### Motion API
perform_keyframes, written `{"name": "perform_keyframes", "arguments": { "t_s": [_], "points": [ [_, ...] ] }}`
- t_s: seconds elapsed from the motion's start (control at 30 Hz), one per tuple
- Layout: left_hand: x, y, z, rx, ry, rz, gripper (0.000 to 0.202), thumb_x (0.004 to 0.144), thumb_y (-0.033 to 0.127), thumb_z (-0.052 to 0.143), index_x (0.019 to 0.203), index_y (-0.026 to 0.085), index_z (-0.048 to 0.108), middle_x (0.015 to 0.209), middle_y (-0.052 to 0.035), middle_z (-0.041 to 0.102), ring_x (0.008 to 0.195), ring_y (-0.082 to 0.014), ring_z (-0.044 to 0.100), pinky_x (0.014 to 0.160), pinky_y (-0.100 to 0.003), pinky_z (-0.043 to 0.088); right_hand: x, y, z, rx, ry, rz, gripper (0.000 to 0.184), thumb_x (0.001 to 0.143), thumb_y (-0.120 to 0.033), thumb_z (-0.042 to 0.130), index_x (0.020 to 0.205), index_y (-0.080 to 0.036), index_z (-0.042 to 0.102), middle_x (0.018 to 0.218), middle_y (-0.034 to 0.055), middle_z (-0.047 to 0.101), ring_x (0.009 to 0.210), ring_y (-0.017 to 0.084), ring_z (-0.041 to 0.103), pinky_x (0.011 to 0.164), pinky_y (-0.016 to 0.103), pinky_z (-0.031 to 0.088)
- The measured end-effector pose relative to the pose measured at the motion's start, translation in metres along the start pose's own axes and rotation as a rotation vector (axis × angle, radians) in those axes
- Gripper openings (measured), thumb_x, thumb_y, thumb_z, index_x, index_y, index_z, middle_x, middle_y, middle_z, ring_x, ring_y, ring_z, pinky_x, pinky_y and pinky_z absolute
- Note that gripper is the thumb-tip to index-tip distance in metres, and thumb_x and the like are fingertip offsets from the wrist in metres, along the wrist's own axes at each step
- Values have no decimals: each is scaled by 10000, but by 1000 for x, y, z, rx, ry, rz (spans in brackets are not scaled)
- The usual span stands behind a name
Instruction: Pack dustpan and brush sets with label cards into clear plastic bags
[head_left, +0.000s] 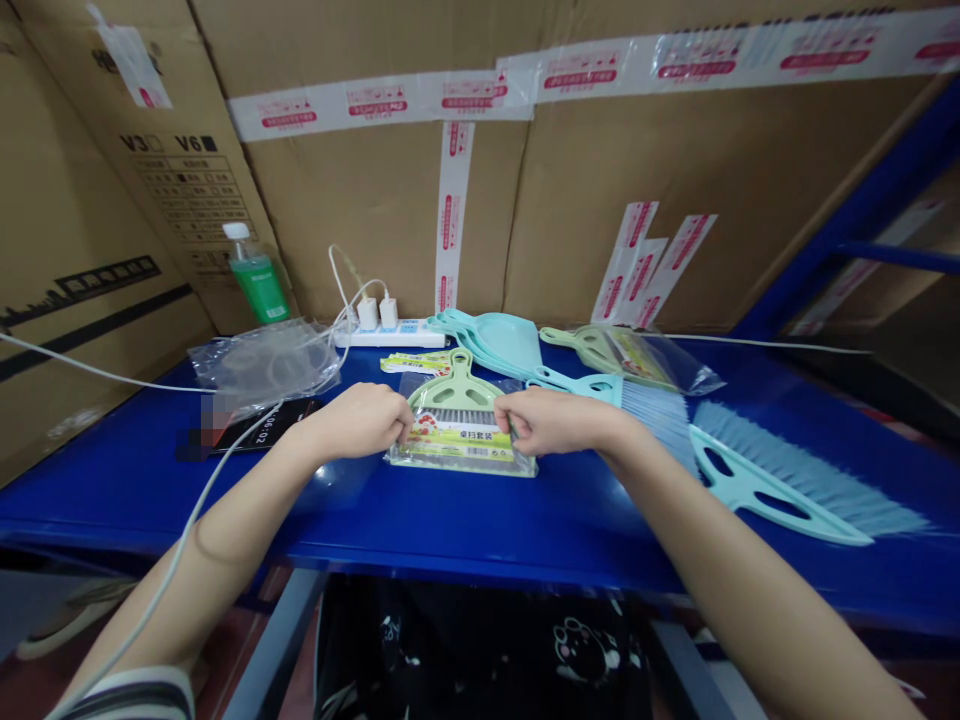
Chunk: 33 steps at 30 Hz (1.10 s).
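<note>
Head view: the left hand (358,420) and right hand (551,420) each keep a closed pinching grip on opposite edges of a clear bagged green dustpan set (459,430) (printed label facing up), flat on the blue surface (450,520).

I am wearing a top with a striped sleeve (139,697), its bands running grey, white and dark, and it is ending near my left elbow. Both forearms are showing bare down to my left hand (360,420) and my right hand (551,420). Over my lap I am wearing dark clothing (480,640) printed with small white cartoon animal faces touched with pink. A thin white cable (187,530) is trailing along my left forearm.
</note>
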<state>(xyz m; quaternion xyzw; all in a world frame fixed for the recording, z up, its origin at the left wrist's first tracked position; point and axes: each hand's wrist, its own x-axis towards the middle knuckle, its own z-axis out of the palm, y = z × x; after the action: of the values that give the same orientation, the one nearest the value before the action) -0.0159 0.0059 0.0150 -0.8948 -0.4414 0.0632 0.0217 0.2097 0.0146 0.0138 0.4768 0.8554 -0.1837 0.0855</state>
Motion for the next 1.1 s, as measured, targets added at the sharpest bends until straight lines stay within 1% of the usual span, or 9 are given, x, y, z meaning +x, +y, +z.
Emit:
{"name": "perform_keyframes", "arguments": {
  "t_s": [0.23,0.37,0.47,0.57,0.67,0.77,0.87,1.0,1.1],
  "points": [
    [2,-1,5,8,20,-4,309,662,70,381,634,202,660,702,6,704,639,-141,619,589,-241,416,-1,2,-2,37,-26,-8,289,575,14,504,756,-208,469,565,-73,465,568,119,475,543,224,321],
    [3,0,6,21,1,-25,292,691,78,384,626,194,644,707,-8,698,660,-155,622,592,-254,412,-1,2,-2,50,-28,-11,298,564,22,511,738,-213,451,569,-74,477,588,120,485,545,220,332],
    [4,3,6,42,-27,-43,289,731,81,382,657,189,640,732,-26,697,694,-173,632,600,-264,413,-2,2,-3,71,-25,-14,290,568,18,515,728,-214,450,565,-73,484,591,120,502,538,217,338],
    [3,6,5,91,-39,-40,281,772,94,376,677,179,628,744,-44,690,697,-184,634,579,-263,405,-3,5,-4,125,-41,-23,245,608,-9,511,732,-214,458,564,-71,497,584,122,543,543,219,353],
    [3,7,5,137,-28,-7,269,784,105,377,675,170,615,719,-47,673,670,-180,631,545,-256,390,-3,9,-6,189,-57,-45,169,684,-64,503,745,-214,452,558,-73,496,554,120,572,560,227,378],
    [3,8,6,173,9,22,268,781,102,373,683,166,614,677,-48,654,652,-180,632,537,-255,390,-2,12,-8,206,-5,-44,109,735,-118,493,735,-214,441,558,-67,479,537,121,569,557,236,382],
    [4,10,6,200,29,8,270,791,102,366,714,166,617,690,-56,661,660,-192,642,546,-263,402,1,13,-7,142,77,-7,90,769,-175,499,717,-215,437,563,-46,490,558,135,554,553,248,364],
    [5,11,5,267,44,-130,255,842,136,351,875,141,604,806,-103,685,706,-243,664,579,-305,439,5,15,-3,-37,232,122,150,802,-302,523,712,-216,438,653,11,558,669,178,547,552,269,322],
    [5,10,7,285,41,-221,294,911,231,302,998,108,554,792,-133,688,732,-295,671,611,-358,462,7,17,-2,-66,240,181,181,836,-379,486,766,-215,457,714,31,593,690,189,543,548,276,311]
  ]
}}
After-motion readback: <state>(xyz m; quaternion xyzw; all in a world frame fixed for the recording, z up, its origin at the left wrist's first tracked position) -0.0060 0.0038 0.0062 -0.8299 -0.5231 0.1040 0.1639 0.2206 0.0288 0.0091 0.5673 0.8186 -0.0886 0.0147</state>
